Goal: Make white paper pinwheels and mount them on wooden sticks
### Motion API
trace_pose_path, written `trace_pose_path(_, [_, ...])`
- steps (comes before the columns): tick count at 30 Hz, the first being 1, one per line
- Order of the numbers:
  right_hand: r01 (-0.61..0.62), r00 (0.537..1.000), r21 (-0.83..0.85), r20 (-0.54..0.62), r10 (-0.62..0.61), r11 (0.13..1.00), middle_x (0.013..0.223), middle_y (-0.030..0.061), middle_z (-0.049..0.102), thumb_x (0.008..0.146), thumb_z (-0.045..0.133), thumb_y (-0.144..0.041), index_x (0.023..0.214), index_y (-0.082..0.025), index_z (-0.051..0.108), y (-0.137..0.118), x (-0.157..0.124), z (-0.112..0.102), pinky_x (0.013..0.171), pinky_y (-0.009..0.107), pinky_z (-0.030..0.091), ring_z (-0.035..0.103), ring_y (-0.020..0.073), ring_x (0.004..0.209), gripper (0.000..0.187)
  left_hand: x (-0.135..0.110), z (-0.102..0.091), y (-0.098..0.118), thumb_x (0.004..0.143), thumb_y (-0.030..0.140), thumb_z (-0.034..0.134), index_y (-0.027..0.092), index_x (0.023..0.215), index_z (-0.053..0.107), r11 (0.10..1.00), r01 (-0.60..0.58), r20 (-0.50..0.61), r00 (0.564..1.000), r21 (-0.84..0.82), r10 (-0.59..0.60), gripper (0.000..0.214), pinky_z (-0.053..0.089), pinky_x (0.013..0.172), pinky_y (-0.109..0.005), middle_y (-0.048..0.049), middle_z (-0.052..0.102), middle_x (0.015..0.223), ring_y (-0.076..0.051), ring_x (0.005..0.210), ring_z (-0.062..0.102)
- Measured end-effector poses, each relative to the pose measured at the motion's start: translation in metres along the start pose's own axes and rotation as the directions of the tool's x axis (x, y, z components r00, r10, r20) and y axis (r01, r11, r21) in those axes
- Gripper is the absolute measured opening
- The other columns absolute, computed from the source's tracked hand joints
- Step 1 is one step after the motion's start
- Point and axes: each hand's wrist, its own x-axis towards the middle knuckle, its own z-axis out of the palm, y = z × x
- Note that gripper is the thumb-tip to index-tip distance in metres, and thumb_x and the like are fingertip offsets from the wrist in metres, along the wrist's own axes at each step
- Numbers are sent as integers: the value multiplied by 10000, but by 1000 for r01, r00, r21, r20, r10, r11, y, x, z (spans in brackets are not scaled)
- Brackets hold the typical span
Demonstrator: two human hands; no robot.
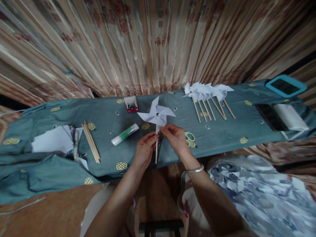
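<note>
A white paper pinwheel (161, 111) with a shiny round pin at its centre stands up on a thin wooden stick. My left hand (146, 148) pinches that stick just below the paper blades. My right hand (175, 138) has its thumb and fingertips closed on the lowest blade, beside the top of the stick. Close to my right wrist lie scissors with pale green handles (189, 136), partly hidden by the hand. A glue stick with a green label (125, 134) rests on the cloth left of my hands. Behind it is a small red box of metal pins (131, 104).
Several finished pinwheels (208, 92) lie in a row at the back right. Wooden sticks (91, 142) and white paper sheets (53, 140) are on the left. A phone (271, 117) and a blue-framed device (286, 85) sit far right. A bag of paper scraps (261, 194) stands below.
</note>
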Motion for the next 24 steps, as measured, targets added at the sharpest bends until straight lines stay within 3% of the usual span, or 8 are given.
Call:
trace_pose_path(7, [77,997,-104,2,-77,992,572,-26,606,698,739,-505,594,-198,635,7,2,1,554,241,399,506,115,571,341,2,4,1,360,269,951,158,709,768,999,-7,-22,1000,-32,7,409,482,682,-213,-1,738,679,-86,625,627])
trace_pose_path(11, [99,995,-138,-8,-101,985,582,-25,610,736,702,-480,612,-195,631,9,3,2,550,240,397,506,115,568,319,6,3,-1,375,261,947,158,729,769,999,-25,-40,999,-36,24,409,479,683,-226,-8,745,687,-92,623,634])
trace_pose_path(24, [106,992,-175,-50,-116,979,558,-35,564,719,709,-472,612,-185,626,0,-2,6,507,232,348,453,101,534,318,8,5,0,343,280,948,171,703,767,998,-51,-59,997,-27,49,417,487,779,-264,-13,755,705,-118,676,659])
